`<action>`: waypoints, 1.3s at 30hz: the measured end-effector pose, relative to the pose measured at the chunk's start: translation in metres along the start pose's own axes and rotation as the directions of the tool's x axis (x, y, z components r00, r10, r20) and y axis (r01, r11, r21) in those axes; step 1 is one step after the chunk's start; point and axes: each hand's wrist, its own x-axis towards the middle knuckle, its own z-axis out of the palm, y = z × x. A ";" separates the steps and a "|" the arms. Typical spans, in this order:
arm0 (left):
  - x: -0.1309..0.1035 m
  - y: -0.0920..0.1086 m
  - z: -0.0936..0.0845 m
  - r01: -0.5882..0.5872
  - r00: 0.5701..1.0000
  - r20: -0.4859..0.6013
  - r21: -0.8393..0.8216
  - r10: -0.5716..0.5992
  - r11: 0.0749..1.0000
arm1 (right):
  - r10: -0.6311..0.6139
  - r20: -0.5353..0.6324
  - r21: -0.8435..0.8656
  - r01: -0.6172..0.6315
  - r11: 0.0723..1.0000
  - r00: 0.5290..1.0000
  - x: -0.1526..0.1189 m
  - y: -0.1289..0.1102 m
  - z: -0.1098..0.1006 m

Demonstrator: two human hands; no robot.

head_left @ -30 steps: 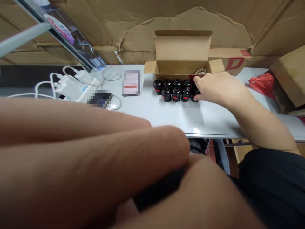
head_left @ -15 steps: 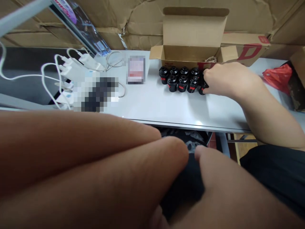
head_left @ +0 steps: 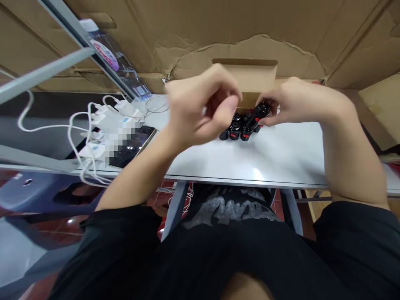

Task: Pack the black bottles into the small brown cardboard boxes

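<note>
My right hand (head_left: pixel 281 104) has its thumb and fingers closed on a black cylinder (head_left: pixel 261 111) with a ridged top and a red mark. That cylinder is tilted and partly covers its neighbours. Several similar black cylinders (head_left: pixel 235 132) stand close together on the white table (head_left: pixel 218 162), just left of it. In front of some of them, my left hand (head_left: pixel 206 106) hangs in the air, blurred by motion. Its fingers are loosely curled with a gap to the thumb, and nothing shows in it. An open cardboard box (head_left: pixel 253 77) stands behind the cylinders, mostly hidden by my hands.
White chargers with cables (head_left: pixel 103 121) crowd the left end of the table, beside a dark phone (head_left: pixel 134 146). A plastic bottle (head_left: pixel 115 62) leans by the metal frame (head_left: pixel 65 62). Cardboard lines the back, and a blue-grey stool (head_left: pixel 37 191) stands below left.
My left hand has gone from close before the camera to above the table. My right hand now holds a cylinder tilted. The view has shifted, bringing my shirt into sight.
</note>
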 end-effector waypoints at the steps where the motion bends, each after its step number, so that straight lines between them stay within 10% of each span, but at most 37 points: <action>1: 0.017 -0.008 0.012 0.016 0.997 -0.073 -0.021 -0.018 1.000 | -0.006 -0.043 0.036 0.007 0.999 0.999 0.002 -0.001 -0.001; 11: 0.085 -0.060 0.116 0.056 0.976 0.218 -0.348 0.023 0.936 | -0.086 -0.389 0.321 0.223 0.920 0.917 0.021 0.043 0.023; 18: 0.107 -0.104 0.090 0.060 0.997 0.078 -0.442 -0.028 0.895 | -0.072 -0.547 0.519 0.405 0.753 0.834 0.046 0.084 0.041; 26: 0.090 -0.199 0.065 0.098 0.946 -0.198 -0.581 -0.257 0.808 | 0.113 -0.617 0.435 0.217 0.874 0.779 0.054 0.118 0.077; 29: 0.088 -0.207 0.078 0.130 0.947 -0.202 -0.476 -0.252 0.870 | 0.162 -0.653 0.382 0.137 0.914 0.739 0.040 0.128 0.099; 39: 0.070 -0.207 0.103 0.058 0.985 -0.137 -0.293 -0.102 0.954 | 0.140 -0.553 0.270 0.017 0.963 0.821 0.040 0.135 0.154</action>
